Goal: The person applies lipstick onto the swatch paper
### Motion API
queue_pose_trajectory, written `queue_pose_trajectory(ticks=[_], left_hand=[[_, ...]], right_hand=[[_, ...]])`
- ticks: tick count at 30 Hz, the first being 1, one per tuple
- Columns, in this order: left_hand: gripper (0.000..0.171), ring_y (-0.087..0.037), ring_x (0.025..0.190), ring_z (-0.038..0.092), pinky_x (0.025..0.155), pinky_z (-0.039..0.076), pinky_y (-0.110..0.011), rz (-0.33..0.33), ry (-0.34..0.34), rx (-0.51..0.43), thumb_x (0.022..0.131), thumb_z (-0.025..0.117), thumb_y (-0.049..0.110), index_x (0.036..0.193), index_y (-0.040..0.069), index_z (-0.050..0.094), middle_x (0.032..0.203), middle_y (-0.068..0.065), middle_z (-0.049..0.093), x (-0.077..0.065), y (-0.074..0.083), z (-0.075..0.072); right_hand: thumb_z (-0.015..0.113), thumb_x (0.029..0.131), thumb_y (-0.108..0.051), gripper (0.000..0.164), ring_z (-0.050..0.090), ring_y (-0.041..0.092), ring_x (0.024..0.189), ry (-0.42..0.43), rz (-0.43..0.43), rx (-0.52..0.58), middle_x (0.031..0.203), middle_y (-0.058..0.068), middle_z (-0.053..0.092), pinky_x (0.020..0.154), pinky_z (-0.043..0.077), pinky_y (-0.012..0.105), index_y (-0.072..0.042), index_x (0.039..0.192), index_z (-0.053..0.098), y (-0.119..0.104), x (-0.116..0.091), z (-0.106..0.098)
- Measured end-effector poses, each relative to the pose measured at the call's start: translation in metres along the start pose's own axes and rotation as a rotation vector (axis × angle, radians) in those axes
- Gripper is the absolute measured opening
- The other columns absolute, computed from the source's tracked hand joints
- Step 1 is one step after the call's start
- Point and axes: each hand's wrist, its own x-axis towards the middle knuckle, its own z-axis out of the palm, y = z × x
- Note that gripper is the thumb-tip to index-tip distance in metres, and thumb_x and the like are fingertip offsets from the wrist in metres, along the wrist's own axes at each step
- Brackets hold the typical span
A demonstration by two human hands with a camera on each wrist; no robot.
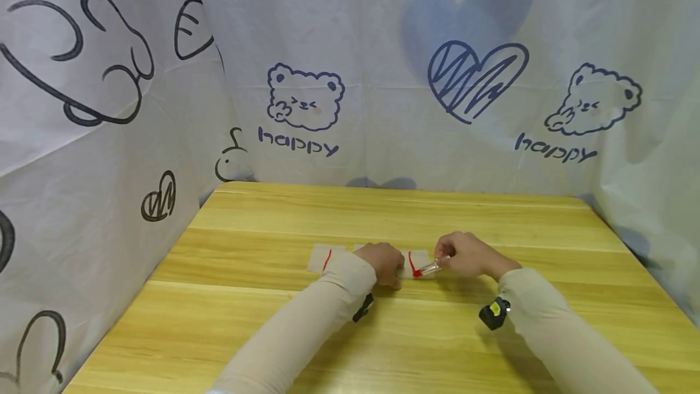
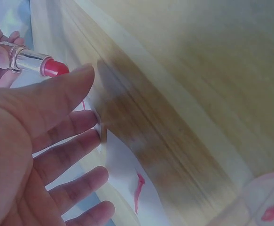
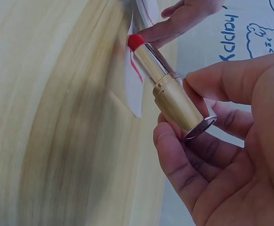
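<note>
My right hand [image 1: 467, 255] pinches a lipstick [image 3: 179, 104] with a gold base and a raised red tip. The tip is at the right-hand slip of white paper [image 1: 423, 258], beside a red line on it. In the head view my left hand [image 1: 384, 263] rests over the papers just left of the lipstick and hides part of the middle slip. From the left wrist view, the left fingers [image 2: 75, 147] are extended, holding nothing, with fingertips at the paper's edge.
Another white paper slip [image 1: 319, 257] with a red line lies at the left of the row. All rest on a wood-grain table [image 1: 246, 260]. White cloth [image 1: 383, 120] with drawn bears and hearts hangs behind and beside it.
</note>
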Motion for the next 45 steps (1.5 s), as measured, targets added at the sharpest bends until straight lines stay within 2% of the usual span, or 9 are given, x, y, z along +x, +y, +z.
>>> queue_pose_trajectory(ticks=[12,16,20,24,29,34,37,41,45], left_hand=[[0.023,-0.010,0.081,0.054,0.069,0.046,-0.030,0.014,0.018,-0.049,0.086,0.074,0.040,0.091,0.019,0.065,0.086,0.007,0.061,-0.001,-0.005,-0.001],[0.030,-0.012,0.097,0.059,0.081,0.049,-0.028,0.024,0.054,-0.139,0.086,0.074,0.035,0.109,0.017,0.069,0.104,0.005,0.067,-0.004,-0.011,-0.004],[0.042,-0.019,0.120,0.054,0.098,0.044,-0.030,0.031,0.105,-0.248,0.091,0.069,0.033,0.127,0.012,0.064,0.127,-0.001,0.062,-0.009,-0.017,-0.009],[0.043,-0.021,0.115,0.058,0.095,0.047,-0.031,0.029,0.168,-0.353,0.094,0.066,0.034,0.126,0.006,0.064,0.124,-0.005,0.063,-0.018,-0.020,-0.013],[0.038,-0.021,0.103,0.063,0.087,0.051,-0.031,0.036,0.265,-0.552,0.094,0.067,0.031,0.118,0.002,0.067,0.114,-0.008,0.068,-0.040,-0.022,-0.019],[0.028,-0.015,0.089,0.065,0.078,0.053,-0.030,0.050,0.360,-0.726,0.093,0.067,0.028,0.109,0.005,0.070,0.101,-0.003,0.070,-0.063,-0.020,-0.019],[0.023,-0.013,0.085,0.063,0.075,0.052,-0.030,0.042,0.431,-0.825,0.094,0.067,0.028,0.106,0.008,0.071,0.096,0.001,0.069,-0.073,-0.017,-0.014],[0.024,-0.014,0.087,0.062,0.073,0.053,-0.032,0.018,0.519,-1.037,0.095,0.065,0.030,0.108,0.011,0.071,0.098,0.003,0.068,-0.080,-0.010,-0.004],[0.026,-0.018,0.092,0.063,0.075,0.053,-0.032,0.027,0.609,-1.236,0.094,0.066,0.031,0.109,0.010,0.070,0.102,0.001,0.067,-0.083,-0.005,0.005]], right_hand=[[0.065,0.089,-0.010,0.004,0.052,0.014,0.066,0.049,0.032,0.057,0.076,-0.004,0.063,0.062,0.044,0.032,-0.009,0.086,0.065,0.001,-0.006,-0.005],[0.067,0.090,-0.012,0.005,0.052,0.015,0.066,0.113,0.068,0.091,0.077,-0.002,0.062,0.060,0.044,0.033,-0.008,0.089,0.065,0.002,-0.008,-0.003],[0.068,0.090,-0.013,0.007,0.051,0.017,0.066,0.206,0.100,0.159,0.079,0.002,0.061,0.057,0.044,0.031,-0.006,0.091,0.066,0.000,-0.011,-0.001],[0.066,0.092,-0.011,0.010,0.056,0.023,0.070,0.262,0.120,0.310,0.082,0.008,0.063,0.058,0.049,0.032,-0.002,0.097,0.065,-0.008,-0.016,0.004],[0.063,0.095,-0.012,0.018,0.062,0.025,0.079,0.285,0.106,0.547,0.088,0.013,0.063,0.073,0.056,0.039,0.004,0.103,0.062,-0.025,-0.022,0.011],[0.060,0.098,-0.011,0.023,0.064,0.020,0.082,0.274,0.052,0.789,0.095,0.014,0.064,0.077,0.056,0.034,0.010,0.107,0.058,-0.043,-0.026,0.019],[0.058,0.099,-0.011,0.018,0.064,0.017,0.082,0.267,0.025,0.955,0.095,0.009,0.064,0.076,0.056,0.029,0.007,0.105,0.059,-0.053,-0.026,0.025],[0.054,0.101,-0.011,0.011,0.063,0.012,0.079,0.217,-0.043,1.197,0.094,0.006,0.063,0.073,0.055,0.023,-0.003,0.101,0.062,-0.065,-0.025,0.031],[0.050,0.103,-0.015,0.018,0.062,0.009,0.076,0.116,-0.118,1.362,0.090,0.004,0.063,0.068,0.053,0.017,-0.006,0.101,0.065,-0.073,-0.023,0.035]])
